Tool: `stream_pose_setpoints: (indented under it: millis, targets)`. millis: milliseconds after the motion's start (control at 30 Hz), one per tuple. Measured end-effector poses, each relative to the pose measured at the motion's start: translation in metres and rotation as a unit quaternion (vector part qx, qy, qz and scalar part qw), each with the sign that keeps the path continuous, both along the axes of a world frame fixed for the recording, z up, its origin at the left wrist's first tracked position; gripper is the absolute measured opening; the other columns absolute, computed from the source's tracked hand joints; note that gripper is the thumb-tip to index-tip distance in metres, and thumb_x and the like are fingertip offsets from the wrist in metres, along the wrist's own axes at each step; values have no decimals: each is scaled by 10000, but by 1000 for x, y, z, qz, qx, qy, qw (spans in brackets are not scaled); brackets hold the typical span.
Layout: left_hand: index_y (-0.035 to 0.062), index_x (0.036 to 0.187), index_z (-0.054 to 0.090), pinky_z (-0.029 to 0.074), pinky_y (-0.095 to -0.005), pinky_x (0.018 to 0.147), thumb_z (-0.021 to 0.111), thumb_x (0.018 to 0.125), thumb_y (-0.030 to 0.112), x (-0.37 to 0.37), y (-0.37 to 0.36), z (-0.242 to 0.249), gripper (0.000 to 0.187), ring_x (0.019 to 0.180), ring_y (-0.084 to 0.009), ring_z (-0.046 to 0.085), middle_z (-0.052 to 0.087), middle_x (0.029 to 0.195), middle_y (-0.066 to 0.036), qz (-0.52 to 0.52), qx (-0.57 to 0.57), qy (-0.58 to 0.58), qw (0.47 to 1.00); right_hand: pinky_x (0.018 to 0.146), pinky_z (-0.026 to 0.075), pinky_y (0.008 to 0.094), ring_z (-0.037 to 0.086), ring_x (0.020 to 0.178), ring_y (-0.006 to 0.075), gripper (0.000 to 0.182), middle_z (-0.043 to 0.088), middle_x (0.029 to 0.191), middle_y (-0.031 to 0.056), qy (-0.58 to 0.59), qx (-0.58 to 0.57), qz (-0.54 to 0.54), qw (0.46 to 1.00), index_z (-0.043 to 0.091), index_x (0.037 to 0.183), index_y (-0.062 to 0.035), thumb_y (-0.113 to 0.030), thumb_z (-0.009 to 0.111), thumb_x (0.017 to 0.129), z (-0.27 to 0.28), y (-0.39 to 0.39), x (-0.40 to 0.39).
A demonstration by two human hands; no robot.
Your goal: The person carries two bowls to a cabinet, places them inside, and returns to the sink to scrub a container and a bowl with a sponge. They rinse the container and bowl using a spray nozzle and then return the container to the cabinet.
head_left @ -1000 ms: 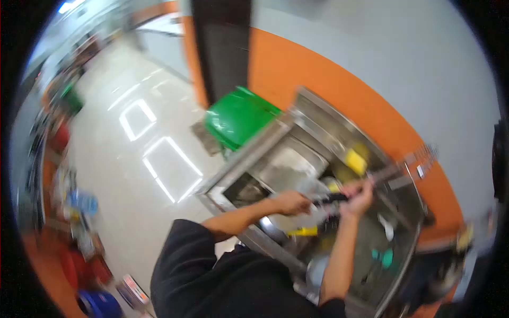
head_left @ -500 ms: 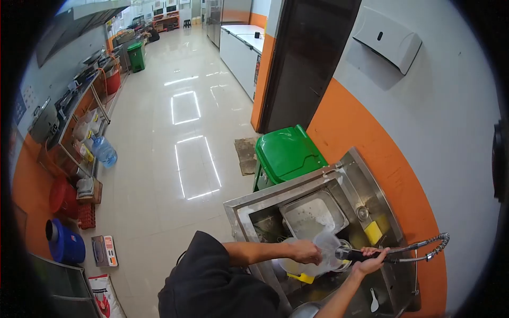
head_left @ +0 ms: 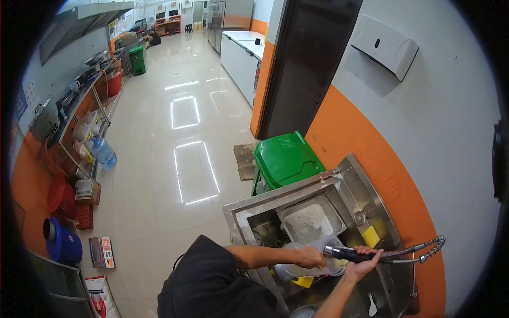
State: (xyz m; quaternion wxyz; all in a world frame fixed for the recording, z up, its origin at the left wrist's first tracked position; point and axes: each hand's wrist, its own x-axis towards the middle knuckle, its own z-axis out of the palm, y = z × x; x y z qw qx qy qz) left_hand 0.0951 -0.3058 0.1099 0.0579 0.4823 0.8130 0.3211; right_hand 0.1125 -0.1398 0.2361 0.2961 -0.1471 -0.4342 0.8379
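My right hand (head_left: 363,263) is wrapped around the black handle of a spray faucet (head_left: 344,253), its metal nozzle pointing left over the sink. Just left of the nozzle, my left hand (head_left: 309,257) is closed on a translucent plastic container (head_left: 321,243). Its full shape is partly hidden by my hand and the nozzle. Underneath, other pale containers and a yellow item (head_left: 302,282) show in the basin. Behind my left hand lies a rectangular metal pan (head_left: 339,222) with water in it.
The steel sink (head_left: 241,212) holds a yellow sponge (head_left: 370,236) on its back ledge and a white spoon (head_left: 373,305) at lower right. A green bin (head_left: 288,159) stands against its far side. A scale (head_left: 102,252) and a blue barrel (head_left: 63,241) are on the floor at left.
The spray nozzle has moved left and up, closer to my left hand. The translucent container has tilted and sits lower behind the nozzle. The camera view has shifted slightly.
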Motion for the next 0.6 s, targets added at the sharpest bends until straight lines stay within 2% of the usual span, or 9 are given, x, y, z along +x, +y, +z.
stream_pose_setpoints:
  millis: [33, 67, 133, 167, 200, 233, 267, 367, 600]
  targets:
    - [134, 1004, 665, 529, -452, 745, 579, 892, 256, -2, 9, -5, 186, 906, -324, 664, 683, 1062, -74, -26, -44, 23, 998, 725, 487, 410, 498, 630, 184, 444, 446, 656, 22, 3, -43, 13, 999, 426, 698, -128, -439, 482, 1010, 5, -4, -2]
    - [139, 1026, 669, 531, -459, 758, 574, 894, 266, 2, 16, -14, 206, 916, -324, 667, 684, 1073, -78, -57, -87, 43, 994, 919, 471, 510, 538, 726, 208, 401, 484, 709, 31, 20, -57, 56, 997, 451, 736, -133, -428, 494, 1004, 3, -3, -3]
    - [150, 1048, 676, 538, -460, 770, 579, 885, 255, 0, 17, -24, 217, 930, -315, 677, 681, 1095, -77, -29, -72, 44, 996, 990, 448, 555, 578, 750, 207, 384, 548, 728, 48, 1, -69, 65, 995, 475, 763, -122, -420, 497, 1004, 11, -5, -7]
    - [166, 989, 711, 547, -462, 754, 610, 844, 210, 0, 12, -35, 182, 896, -312, 691, 710, 1011, -75, -16, 17, 17, 1000, 914, 500, 493, 569, 686, 200, 389, 537, 704, 44, -35, -71, 15, 997, 467, 769, -120, -432, 505, 997, 10, -2, -13]
    - [170, 998, 708, 547, -460, 742, 596, 851, 205, -2, 6, -29, 188, 896, -310, 690, 712, 1004, -66, -45, 20, 34, 998, 771, 536, 411, 540, 604, 202, 383, 515, 676, 36, -82, -83, -46, 992, 471, 782, -119, -438, 524, 987, 16, -2, -17]
    - [175, 1032, 690, 549, -455, 738, 575, 864, 185, 0, 1, -6, 203, 894, -324, 686, 701, 1046, -56, -58, -60, 34, 996, 613, 510, 365, 505, 535, 193, 386, 486, 620, 36, -89, -57, -104, 989, 476, 795, -107, -440, 533, 982, 16, -2, -19]
    - [174, 1064, 663, 553, -456, 719, 567, 875, 184, -1, -1, -12, 212, 866, -334, 686, 683, 1067, -48, -65, -27, 42, 997, 551, 483, 366, 478, 494, 185, 415, 449, 560, 37, -49, -61, -91, 993, 471, 756, -98, -439, 530, 985, -3, 13, -21]
    - [182, 1094, 641, 555, -461, 703, 560, 891, 199, 2, 3, 0, 219, 834, -335, 687, 666, 1062, -53, -100, -82, 26, 991, 503, 441, 364, 422, 447, 175, 480, 396, 521, 44, 15, 2, -54, 998, 423, 657, -95, -424, 520, 993, -2, 6, -9]
    - [204, 1025, 652, 542, -451, 641, 562, 909, 217, 6, -4, -6, 147, 771, -305, 675, 660, 906, -55, -89, -92, 55, 990, 451, 421, 352, 442, 414, 177, 463, 434, 491, 65, 127, 5, -174, 976, 430, 634, -74, -336, 549, 996, -19, 41, -5]
